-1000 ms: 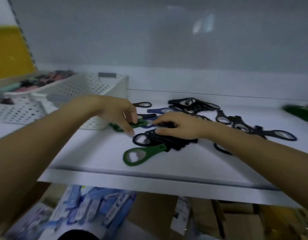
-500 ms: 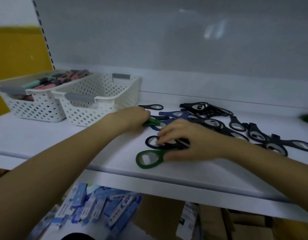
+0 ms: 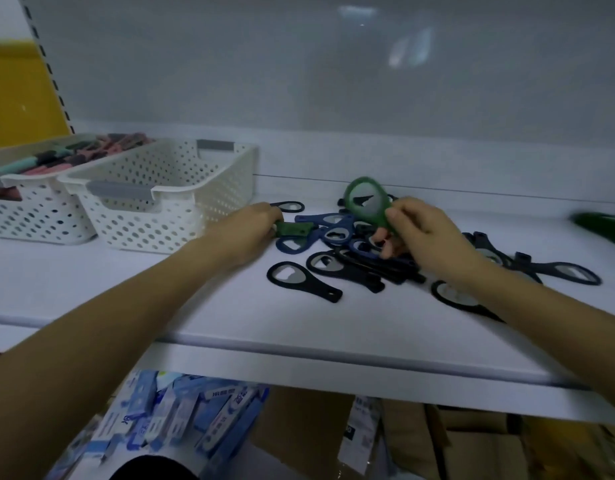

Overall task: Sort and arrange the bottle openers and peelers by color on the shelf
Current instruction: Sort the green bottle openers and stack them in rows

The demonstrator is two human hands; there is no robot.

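Observation:
A heap of black and blue bottle openers point(image 3: 354, 258) lies on the white shelf point(image 3: 230, 313). My right hand point(image 3: 420, 233) holds a green bottle opener point(image 3: 366, 202) by its handle, lifted above the heap with its ring end up. My left hand point(image 3: 250, 226) grips the handle of another green opener point(image 3: 294, 228) lying at the heap's left edge. One black opener point(image 3: 301, 280) lies alone nearer the front edge. A blurred green pile point(image 3: 603, 225) sits at the far right.
Two white perforated baskets stand at the left: the nearer one point(image 3: 153, 199) looks hollow, the farther one point(image 3: 32, 202) holds pink, teal and dark items. Below the shelf are blue-and-white packets point(image 3: 181, 420) and cardboard boxes point(image 3: 437, 441).
My right hand has picked the green opener off the shelf's front and raised it over the heap. My left hand stays on the other green opener. The view shifted left.

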